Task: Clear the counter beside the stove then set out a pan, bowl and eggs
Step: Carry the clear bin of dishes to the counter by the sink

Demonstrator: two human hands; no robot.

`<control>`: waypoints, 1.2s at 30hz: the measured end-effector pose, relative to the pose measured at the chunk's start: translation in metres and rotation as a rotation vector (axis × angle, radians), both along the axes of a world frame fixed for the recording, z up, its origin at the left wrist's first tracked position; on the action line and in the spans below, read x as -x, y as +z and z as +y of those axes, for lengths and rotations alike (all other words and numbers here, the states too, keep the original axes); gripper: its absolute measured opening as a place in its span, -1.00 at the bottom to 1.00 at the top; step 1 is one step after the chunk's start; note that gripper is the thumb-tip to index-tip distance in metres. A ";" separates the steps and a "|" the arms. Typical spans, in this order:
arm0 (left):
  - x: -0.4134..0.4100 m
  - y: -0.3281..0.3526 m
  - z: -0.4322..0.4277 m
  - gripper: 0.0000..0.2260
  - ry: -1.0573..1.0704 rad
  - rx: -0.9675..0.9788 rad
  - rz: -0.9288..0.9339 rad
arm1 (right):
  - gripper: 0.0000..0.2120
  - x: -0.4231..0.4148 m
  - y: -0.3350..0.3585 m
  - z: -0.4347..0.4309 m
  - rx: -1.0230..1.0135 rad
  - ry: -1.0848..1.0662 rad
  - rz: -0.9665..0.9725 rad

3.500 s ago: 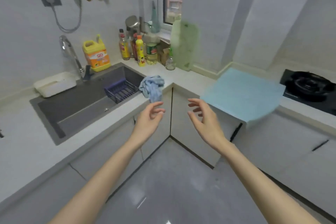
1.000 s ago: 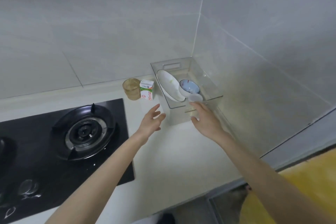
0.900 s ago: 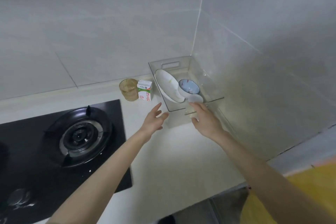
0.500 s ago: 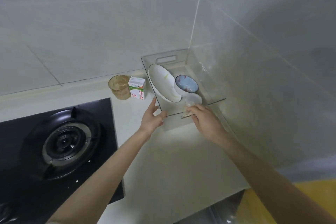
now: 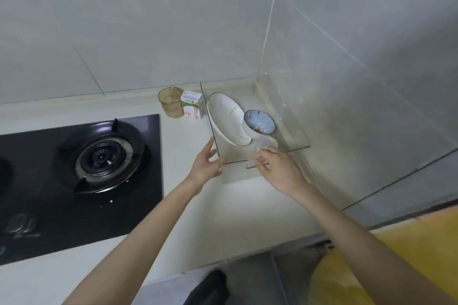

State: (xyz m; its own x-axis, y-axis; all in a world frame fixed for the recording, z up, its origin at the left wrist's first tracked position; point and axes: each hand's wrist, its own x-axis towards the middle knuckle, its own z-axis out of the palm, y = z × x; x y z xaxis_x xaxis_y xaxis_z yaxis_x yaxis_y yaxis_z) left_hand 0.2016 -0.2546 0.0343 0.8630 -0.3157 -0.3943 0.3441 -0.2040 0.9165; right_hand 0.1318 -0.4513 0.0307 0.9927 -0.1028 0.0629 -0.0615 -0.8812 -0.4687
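left hand (image 5: 204, 164) flat on clear bin (image 5: 238, 173) near-left corner | right hand (image 5: 277, 168) pinches near rim | risk: a jerk topples leaning plate (image 5: 225, 116), bowl (image 5: 260, 122)

Both arms reached forward, bare to the elbow. The left forearm (image 5: 148, 225) ran up from the lower left, the right forearm (image 5: 352, 228) from the lower right, so the two drew together toward the wrists. The left grip (image 5: 205, 166) stood thumb-side up, its fingers (image 5: 209, 146) straight and flat against the left wall of the clear bin (image 5: 235, 172), and its thumb was spread across the near corner. The right grip (image 5: 278, 168) lay palm down with the wrist nearly straight, its fingers (image 5: 260, 156) curled over the bin's near rim.
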 end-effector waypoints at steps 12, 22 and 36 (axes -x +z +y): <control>0.134 0.005 0.007 -0.34 0.170 0.046 0.058 | -0.83 0.100 0.000 0.008 -0.220 -0.026 -0.020; 0.221 0.002 -0.019 -0.31 0.441 0.106 0.082 | -0.84 0.134 0.000 0.001 -0.353 -0.100 0.006; 0.203 0.007 0.026 -0.59 0.459 0.117 0.044 | -0.48 0.125 -0.009 0.021 -1.171 -0.779 -0.119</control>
